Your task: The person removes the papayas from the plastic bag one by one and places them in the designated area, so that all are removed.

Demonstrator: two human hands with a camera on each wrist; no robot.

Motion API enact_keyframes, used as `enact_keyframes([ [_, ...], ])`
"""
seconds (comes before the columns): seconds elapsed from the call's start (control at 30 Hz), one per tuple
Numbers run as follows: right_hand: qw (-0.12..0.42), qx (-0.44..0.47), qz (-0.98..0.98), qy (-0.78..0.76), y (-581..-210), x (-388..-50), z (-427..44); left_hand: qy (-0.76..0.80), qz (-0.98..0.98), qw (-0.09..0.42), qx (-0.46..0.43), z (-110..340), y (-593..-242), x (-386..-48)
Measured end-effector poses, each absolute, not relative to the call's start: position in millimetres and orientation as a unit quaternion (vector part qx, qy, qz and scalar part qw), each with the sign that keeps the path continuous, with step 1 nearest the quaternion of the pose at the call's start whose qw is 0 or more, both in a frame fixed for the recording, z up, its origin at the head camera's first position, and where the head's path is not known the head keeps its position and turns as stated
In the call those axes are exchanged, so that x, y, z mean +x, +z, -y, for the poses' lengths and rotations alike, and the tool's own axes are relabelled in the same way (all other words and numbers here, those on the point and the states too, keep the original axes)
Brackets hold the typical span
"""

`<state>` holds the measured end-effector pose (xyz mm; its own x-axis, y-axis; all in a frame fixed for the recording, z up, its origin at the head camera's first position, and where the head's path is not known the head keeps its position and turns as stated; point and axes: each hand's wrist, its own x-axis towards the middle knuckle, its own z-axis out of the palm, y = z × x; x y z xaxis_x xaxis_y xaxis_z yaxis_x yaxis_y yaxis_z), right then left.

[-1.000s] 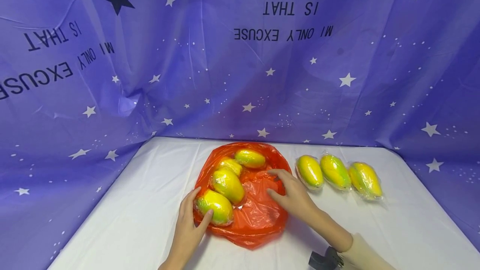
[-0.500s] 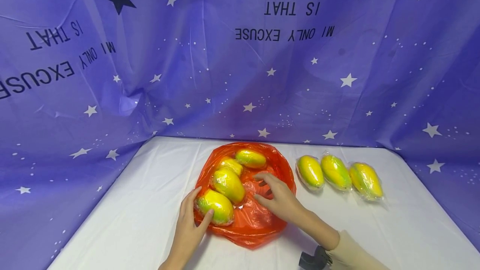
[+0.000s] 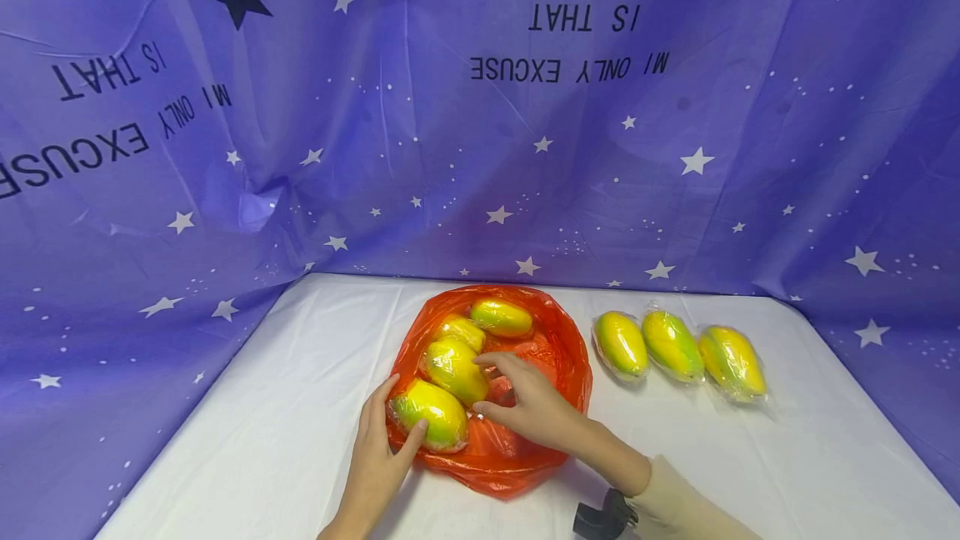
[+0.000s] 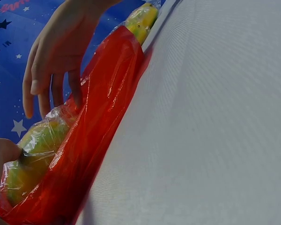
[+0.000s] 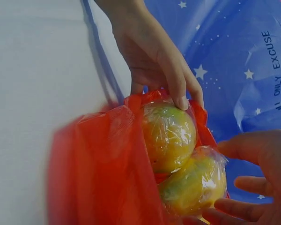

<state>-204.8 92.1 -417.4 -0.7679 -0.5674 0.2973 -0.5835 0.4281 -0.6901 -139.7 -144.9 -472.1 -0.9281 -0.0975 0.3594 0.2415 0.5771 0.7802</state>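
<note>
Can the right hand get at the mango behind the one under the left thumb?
Looks like yes: the right hand is right beside that mango, nothing showing between them; the red plastic bag gapes, and the left hand is on the nearer mango.

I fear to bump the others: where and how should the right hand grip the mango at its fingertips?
Probably grip the wrapped mango across its thick middle, from the right and above: the oval lies slanted between a farther fruit and a nearer mango, while no fruit blocks its right flank.

Red bag (image 3: 506, 480) partly hidden
</note>
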Motion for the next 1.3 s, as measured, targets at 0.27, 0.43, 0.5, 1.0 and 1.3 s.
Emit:
enact_keyframes([
  [0.27, 0.012, 0.351, 0.854, 0.384, -414.6, -204.7, -79.6, -0.457, 0.871, 0.178, -0.037, 145.2, -471.5, -139.6],
  [0.43, 0.019, 0.358, 0.855, 0.375, -416.6, -203.5, -74.6, -0.453, 0.873, 0.178, -0.037, 145.7, -470.7, -138.2],
  [0.5, 0.023, 0.357, 0.855, 0.376, -418.2, -203.3, -73.0, -0.453, 0.873, 0.178, -0.038, 145.7, -470.4, -138.0],
  [1.0, 0.064, 0.332, 0.878, 0.337, -424.8, -207.2, -66.3, -0.455, 0.871, 0.182, -0.044, 144.9, -470.4, -139.1],
  [1.3, 0.090, 0.310, 0.896, 0.306, -424.0, -215.0, -62.5, -0.453, 0.870, 0.187, -0.043, 144.2, -470.0, -138.7],
])
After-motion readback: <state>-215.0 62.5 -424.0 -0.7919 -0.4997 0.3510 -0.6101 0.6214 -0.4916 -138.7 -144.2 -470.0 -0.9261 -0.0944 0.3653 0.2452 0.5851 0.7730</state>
